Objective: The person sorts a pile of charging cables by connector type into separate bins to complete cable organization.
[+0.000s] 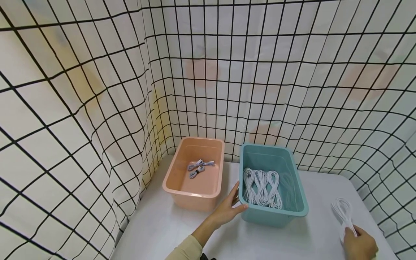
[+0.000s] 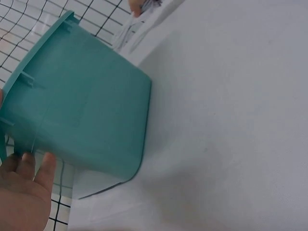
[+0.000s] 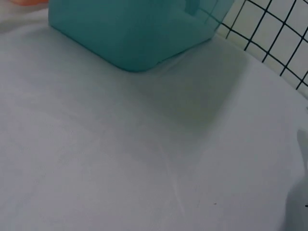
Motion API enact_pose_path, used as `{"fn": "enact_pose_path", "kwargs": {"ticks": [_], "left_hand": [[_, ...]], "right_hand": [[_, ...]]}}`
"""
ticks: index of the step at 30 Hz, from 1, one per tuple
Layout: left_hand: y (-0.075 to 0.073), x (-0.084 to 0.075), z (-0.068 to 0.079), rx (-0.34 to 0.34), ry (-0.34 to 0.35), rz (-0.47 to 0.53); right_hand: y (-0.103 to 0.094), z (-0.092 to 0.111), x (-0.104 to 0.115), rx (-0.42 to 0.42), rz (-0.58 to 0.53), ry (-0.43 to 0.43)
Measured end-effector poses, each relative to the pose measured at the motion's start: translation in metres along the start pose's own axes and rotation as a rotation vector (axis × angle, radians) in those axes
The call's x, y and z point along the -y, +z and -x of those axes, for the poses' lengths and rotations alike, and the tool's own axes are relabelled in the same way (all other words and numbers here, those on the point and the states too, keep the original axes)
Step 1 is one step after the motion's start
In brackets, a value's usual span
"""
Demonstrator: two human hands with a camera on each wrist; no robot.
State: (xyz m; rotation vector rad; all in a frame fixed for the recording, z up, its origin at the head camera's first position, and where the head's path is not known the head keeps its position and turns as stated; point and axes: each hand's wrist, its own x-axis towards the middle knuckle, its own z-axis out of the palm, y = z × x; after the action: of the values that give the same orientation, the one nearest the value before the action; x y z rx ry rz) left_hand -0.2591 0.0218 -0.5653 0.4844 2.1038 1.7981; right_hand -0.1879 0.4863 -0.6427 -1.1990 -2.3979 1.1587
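Note:
At the right side of the table, my right hand (image 1: 360,244) grips the lower end of a looped bundle of white cord (image 1: 343,211). The cord's loops fan out beyond the fingers. My left hand (image 1: 227,207) is at the near left corner of a teal bin (image 1: 276,218), its thumb by the front rim and its fingers extended along the left side. The left wrist view shows the left fingertips (image 2: 45,168) just below the bin's rim. Inside the bin, several white cord bundles (image 1: 262,188) lie side by side. The right wrist view does not show the held cord.
A peach bin (image 1: 195,200) stands left of the teal one, with small tied grey cords (image 1: 196,172) inside. Black netting (image 1: 234,72) over pale walls encloses the white table (image 1: 146,231) at the back and sides.

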Motion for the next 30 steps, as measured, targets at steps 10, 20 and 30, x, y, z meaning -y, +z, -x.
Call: {"fn": "enact_pose_path", "kwargs": {"ticks": [10, 20, 30], "left_hand": [[-0.001, -0.003, 0.000, -0.004, -0.006, -0.006], [-0.001, -0.002, 0.002, 0.003, 0.003, -0.011], [0.000, 0.000, 0.001, -0.005, -0.005, -0.025]], "right_hand": [[-0.008, -0.001, 0.028, -0.003, 0.009, -0.123], [-0.023, 0.004, 0.052, 0.012, 0.011, -0.134], [-0.036, 0.017, 0.096, -0.014, -0.013, -0.242]]}}
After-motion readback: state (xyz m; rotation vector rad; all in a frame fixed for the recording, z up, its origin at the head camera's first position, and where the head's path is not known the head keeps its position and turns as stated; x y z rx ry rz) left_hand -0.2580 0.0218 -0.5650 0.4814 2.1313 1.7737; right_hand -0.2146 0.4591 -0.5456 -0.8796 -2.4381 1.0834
